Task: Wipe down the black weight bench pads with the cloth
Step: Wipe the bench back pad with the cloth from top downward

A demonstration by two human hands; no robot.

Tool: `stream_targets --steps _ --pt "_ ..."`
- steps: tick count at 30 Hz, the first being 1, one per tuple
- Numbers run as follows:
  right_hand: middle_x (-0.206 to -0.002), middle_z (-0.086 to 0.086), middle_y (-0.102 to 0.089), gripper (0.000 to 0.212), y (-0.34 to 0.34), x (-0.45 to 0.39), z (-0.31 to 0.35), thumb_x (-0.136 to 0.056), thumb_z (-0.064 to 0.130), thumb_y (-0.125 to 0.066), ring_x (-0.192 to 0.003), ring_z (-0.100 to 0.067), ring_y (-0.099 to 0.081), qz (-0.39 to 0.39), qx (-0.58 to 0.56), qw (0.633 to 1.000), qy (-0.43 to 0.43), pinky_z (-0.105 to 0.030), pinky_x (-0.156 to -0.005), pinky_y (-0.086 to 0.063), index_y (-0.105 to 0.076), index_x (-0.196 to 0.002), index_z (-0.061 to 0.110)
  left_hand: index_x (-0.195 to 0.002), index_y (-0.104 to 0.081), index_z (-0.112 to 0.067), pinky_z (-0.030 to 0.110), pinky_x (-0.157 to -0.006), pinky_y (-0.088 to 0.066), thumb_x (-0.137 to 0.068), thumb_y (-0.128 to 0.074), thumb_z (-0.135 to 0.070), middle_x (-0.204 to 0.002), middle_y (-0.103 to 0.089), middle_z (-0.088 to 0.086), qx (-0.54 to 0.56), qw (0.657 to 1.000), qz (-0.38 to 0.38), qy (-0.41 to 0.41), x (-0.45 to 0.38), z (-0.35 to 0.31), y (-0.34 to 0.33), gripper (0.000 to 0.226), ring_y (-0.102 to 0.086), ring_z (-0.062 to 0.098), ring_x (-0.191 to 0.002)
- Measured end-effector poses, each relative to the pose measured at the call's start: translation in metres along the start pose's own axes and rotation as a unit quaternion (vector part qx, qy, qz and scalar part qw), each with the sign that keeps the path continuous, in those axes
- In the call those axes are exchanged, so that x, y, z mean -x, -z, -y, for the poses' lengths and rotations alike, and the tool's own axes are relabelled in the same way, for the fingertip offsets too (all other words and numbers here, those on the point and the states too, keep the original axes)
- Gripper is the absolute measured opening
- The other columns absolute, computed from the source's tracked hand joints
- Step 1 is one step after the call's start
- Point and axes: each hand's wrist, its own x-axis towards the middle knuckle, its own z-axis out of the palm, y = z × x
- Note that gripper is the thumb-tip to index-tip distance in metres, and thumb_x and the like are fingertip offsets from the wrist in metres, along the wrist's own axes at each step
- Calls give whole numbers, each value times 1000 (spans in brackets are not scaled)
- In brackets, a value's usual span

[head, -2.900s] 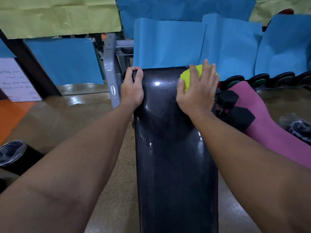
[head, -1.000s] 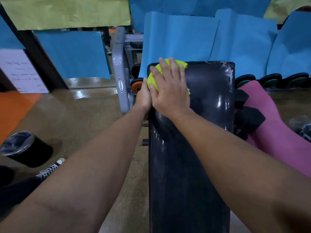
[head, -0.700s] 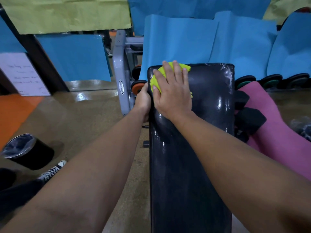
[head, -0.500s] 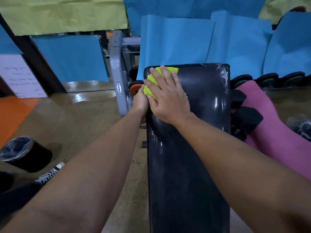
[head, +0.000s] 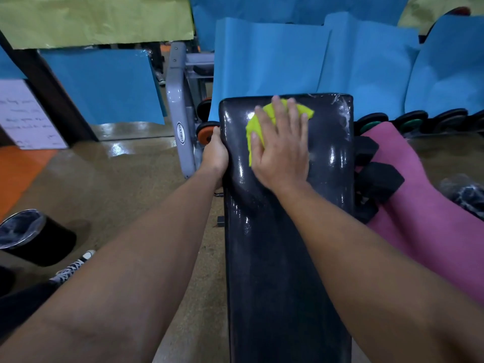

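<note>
A long black bench pad (head: 288, 258) runs away from me down the middle of the view, shiny and wet in places. My right hand (head: 281, 148) lies flat with straight fingers on a yellow-green cloth (head: 255, 128), pressing it onto the pad near its far end. My left hand (head: 214, 155) grips the pad's left edge, its fingers curled around the side and partly hidden.
A grey metal rack upright (head: 179, 113) with weight plates stands left of the pad. Black hex dumbbells (head: 377, 176) and a pink mat (head: 424, 205) lie on the right. A black bin (head: 31, 237) and a sneaker (head: 73, 265) are on the floor at left.
My right hand has slid the cloth rightward from the pad's far-left corner toward the middle of the far end. My left hand keeps its grip on the left edge.
</note>
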Motion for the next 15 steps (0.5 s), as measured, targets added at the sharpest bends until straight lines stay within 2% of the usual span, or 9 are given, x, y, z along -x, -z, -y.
stream_targets --steps 2,4,6,7,12,15 --pt "-163 -14 -39 53 1 -5 5 -101 37 -45 -155 -39 -27 1 11 1000 -27 -59 -128 -16 -54 -149 18 -134 -69 -18 35 -102 -55 -106 -36 -67 -121 -75 2 -4 1000 -5 -6 -1 2 0 65 -71 20 -110" --pt "-165 -13 -37 52 1 9 5 -102 37 -45 -156 -39 -25 14 3 1000 18 -58 -128 -16 -53 -150 18 -136 -70 -20 42 -116 -47 -95 -36 -84 -130 -74 1 6 1000 -9 -17 2 2 1 83 -68 21 -121" --pt "-166 -12 -35 52 6 30 -10 -103 37 -45 -157 -37 -23 33 6 998 59 -57 -128 -16 -51 -152 20 -130 -75 -24 44 -119 -45 -64 -40 -109 -129 -76 -2 1 1000 -9 -25 -20 14 2 113 -69 22 -124" --pt "-167 -11 -34 52 10 36 -22 -103 38 -45 -157 -36 -23 37 10 997 60 -57 -128 -16 -50 -152 21 -127 -77 -27 44 -119 -45 -50 -41 -114 -127 -78 -3 -3 999 -9 -32 -26 19 3 121 -69 22 -124" --pt "-167 -13 -32 53 16 23 -44 -102 36 -45 -157 -39 -22 5 32 999 -12 -58 -129 -12 -51 -151 18 -117 -81 -37 45 -116 -47 -47 -43 -115 -121 -80 -5 -33 998 4 -58 -22 18 4 112 -71 22 -121" --pt "-167 -13 -32 54 15 33 -41 -103 38 -44 -157 -39 -21 28 19 999 40 -58 -129 -11 -49 -152 18 -122 -79 -32 44 -115 -48 -46 -40 -116 -122 -80 -5 -36 997 -14 -63 -17 14 5 120 -72 21 -119"
